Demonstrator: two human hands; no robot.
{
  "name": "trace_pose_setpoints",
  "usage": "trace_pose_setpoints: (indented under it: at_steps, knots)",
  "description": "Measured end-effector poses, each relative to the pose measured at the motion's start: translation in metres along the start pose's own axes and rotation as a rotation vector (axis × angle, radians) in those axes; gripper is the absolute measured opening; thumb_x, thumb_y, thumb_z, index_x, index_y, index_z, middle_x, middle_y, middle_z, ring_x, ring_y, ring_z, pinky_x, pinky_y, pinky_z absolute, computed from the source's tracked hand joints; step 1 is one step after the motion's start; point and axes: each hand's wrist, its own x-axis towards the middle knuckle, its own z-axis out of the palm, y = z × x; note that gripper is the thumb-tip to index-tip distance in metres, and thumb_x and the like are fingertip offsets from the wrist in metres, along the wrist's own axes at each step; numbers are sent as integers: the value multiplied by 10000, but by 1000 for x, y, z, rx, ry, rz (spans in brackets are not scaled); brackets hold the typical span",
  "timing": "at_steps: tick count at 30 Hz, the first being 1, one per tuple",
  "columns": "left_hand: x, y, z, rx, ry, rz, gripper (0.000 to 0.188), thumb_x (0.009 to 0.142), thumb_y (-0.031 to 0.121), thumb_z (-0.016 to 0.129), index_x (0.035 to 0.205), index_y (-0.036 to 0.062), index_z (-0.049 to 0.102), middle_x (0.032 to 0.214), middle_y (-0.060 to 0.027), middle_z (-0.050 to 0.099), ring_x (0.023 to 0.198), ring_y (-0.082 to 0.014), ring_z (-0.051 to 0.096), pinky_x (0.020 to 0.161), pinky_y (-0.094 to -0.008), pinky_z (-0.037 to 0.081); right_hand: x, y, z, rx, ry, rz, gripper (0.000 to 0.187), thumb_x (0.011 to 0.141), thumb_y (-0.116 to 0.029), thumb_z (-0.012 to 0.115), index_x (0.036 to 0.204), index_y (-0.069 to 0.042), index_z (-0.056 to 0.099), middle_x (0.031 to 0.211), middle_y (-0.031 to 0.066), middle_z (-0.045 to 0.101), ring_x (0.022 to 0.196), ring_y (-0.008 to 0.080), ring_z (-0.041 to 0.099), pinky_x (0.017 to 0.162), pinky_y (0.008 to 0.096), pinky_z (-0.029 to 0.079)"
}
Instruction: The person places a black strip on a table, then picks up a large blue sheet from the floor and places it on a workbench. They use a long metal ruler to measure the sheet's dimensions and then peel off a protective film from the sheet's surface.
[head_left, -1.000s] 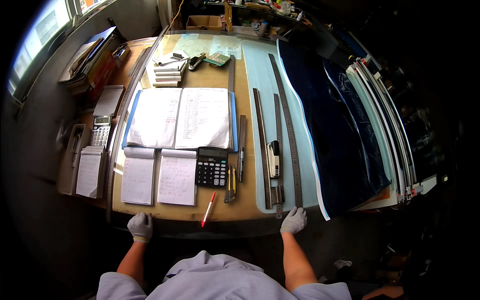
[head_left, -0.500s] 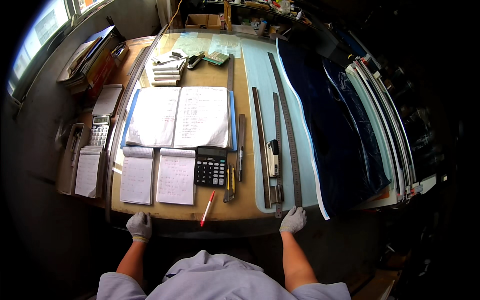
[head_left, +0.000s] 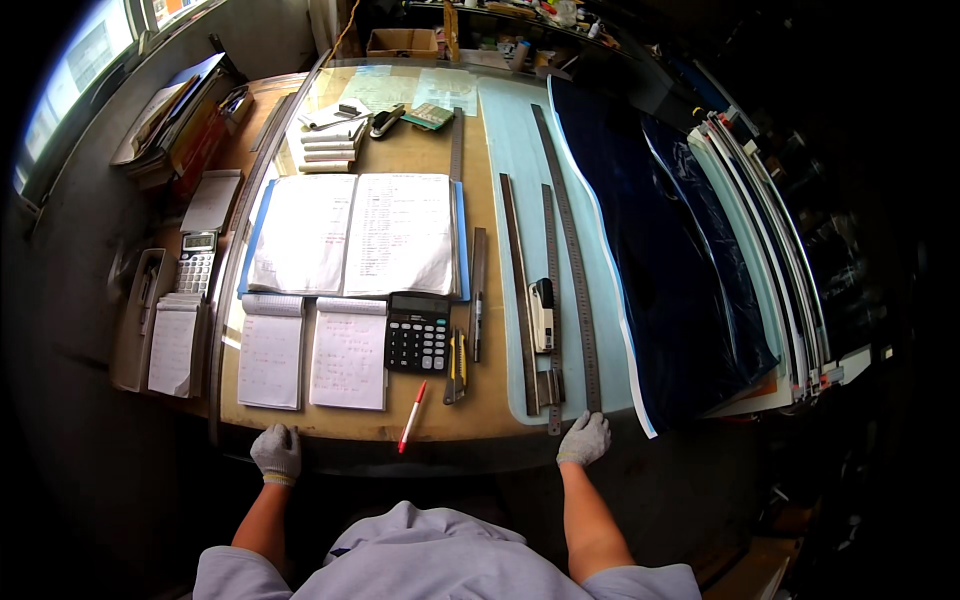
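A dim room with a bright window (head_left: 80, 95) at the upper left surrounds a wide table (head_left: 335, 425), with a cardboard box (head_left: 402, 42) beyond its far edge. The person stands at the near edge, both hands in pale knit gloves. The left hand (head_left: 276, 455) is at the edge with its fingers curled in, just below the left notepad (head_left: 270, 355); whether it grips the edge cannot be told. The right hand (head_left: 584, 440) is also curled at the edge, by the near end of the long ruler (head_left: 566, 230); its fingertips are hidden, so its hold on edge or ruler cannot be told.

The long ruler runs up the pale blue sheet (head_left: 512, 130), beside a shorter ruler (head_left: 549, 235), a stapler (head_left: 543, 315) and a dark bar (head_left: 517, 290). To their right lies a dark blue sheet (head_left: 640, 250). Between the hands, a red and white pen (head_left: 412, 417) lies at a slant near the edge, below a black calculator (head_left: 417, 335) and a yellow cutter (head_left: 457, 368). A second notepad (head_left: 348, 355) is left of the calculator, and an open book (head_left: 350, 235) lies above both pads.
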Motion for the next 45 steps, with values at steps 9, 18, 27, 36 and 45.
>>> trace_pose_setpoints:
  at_steps: [9,18,27,36,45]
  knots:
    - [1,2,-2,-8,-4,-6,285,863,204,692,681,92,503,659,-128,534,633,-354,578,578,-463,447,0,-1,-4,-24,-46,10,366,1024,-363,471,973,-33,621,1010,176,645,967,369,632,877,474,503]
    - [0,1,-1,2,2,-11,307,861,212,704,670,93,495,661,-126,534,635,-352,578,577,-459,447,0,-2,-3,-9,-38,7,347,1013,-351,487,960,-34,619,1005,185,641,957,377,633,864,481,506]
    - [0,0,1,3,2,-9,296,862,214,705,683,96,502,661,-127,535,632,-357,577,578,-467,448,0,2,3,-3,40,-28,333,1002,-333,505,946,-30,633,961,191,649,904,390,633,816,496,503]
    - [0,0,1,27,9,0,286,867,213,694,688,94,506,669,-131,541,630,-356,577,578,-469,448,-1,1,0,-7,24,-19,327,995,-330,517,951,-29,638,971,192,653,908,391,634,819,496,504]
    - [-2,-3,5,26,13,3,286,868,213,696,696,96,500,666,-126,538,634,-351,578,581,-468,448,1,0,-2,14,9,-19,333,997,-334,513,954,-28,637,977,197,652,919,395,631,829,498,501]
